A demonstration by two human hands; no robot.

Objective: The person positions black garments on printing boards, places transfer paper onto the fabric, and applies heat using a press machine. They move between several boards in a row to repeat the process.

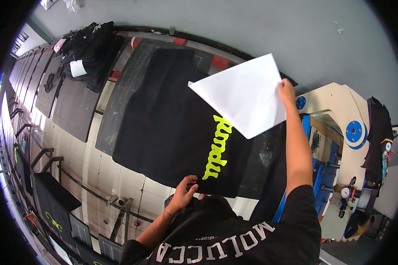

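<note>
Closest to my camera is the wearer's black shirt (pixel 247 221), with pale lettering across it. Beyond it I have a black garment (pixel 159 115) laid flat on a dark board (pixel 106 128), bright yellow-green lettering (pixel 214 150) running along its right part. My view shows the right hand (pixel 286 91) pinching the right edge of a white sheet (pixel 247 95), which slants over the garment's far right side, beside the lettering's far end. At the near edge, the left hand (pixel 184 193) has half-curled fingers by the cloth; I cannot tell whether they grip it. To the right I see a cream and blue machine (pixel 336 101) with a round gauge (pixel 346 192); far left, piled dark garments (pixel 90 48).
</note>
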